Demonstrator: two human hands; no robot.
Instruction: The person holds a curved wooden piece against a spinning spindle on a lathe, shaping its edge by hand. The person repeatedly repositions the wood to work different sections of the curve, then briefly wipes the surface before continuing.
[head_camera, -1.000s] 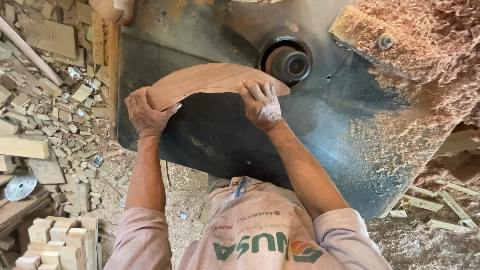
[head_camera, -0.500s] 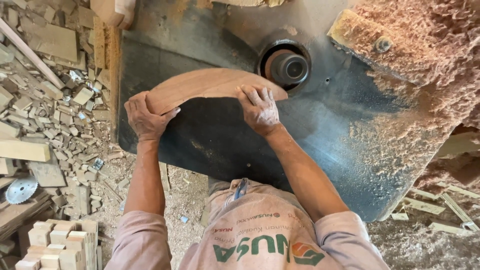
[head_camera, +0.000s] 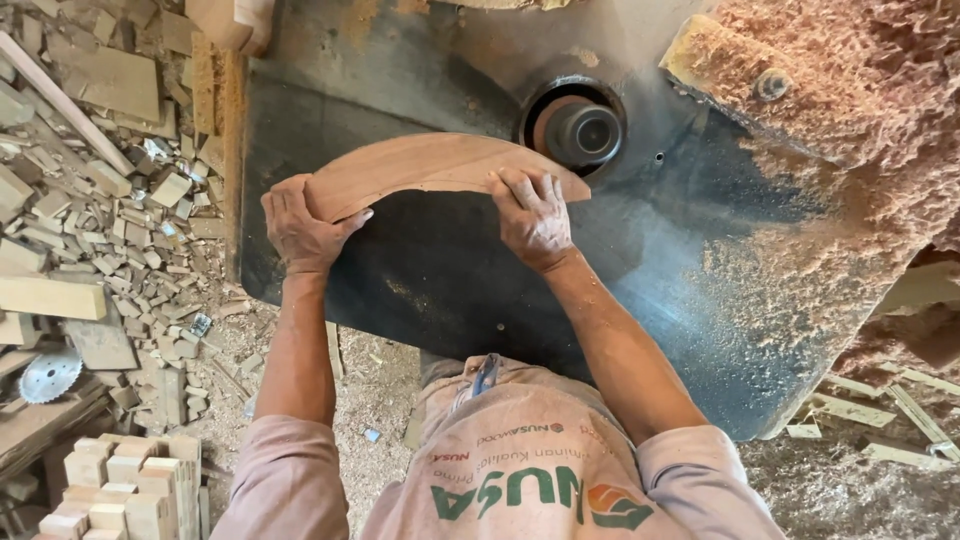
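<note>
Curved wooden board (head_camera: 430, 170) flat on machine table (head_camera: 440, 280), right end touching spindle (head_camera: 583, 133). Left hand (head_camera: 300, 225) closed around left end; right hand (head_camera: 532, 215) pressing flat, fingers spread.

The person wears a dusty pale-pink shirt (head_camera: 520, 470) with short sleeves (head_camera: 285, 480); green lettering and an orange-green emblem mark it. Forearms are bare.

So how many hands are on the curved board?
2. The left hand grips the board at its left end; the right hand presses on it near the spindle. No others visible.
</note>
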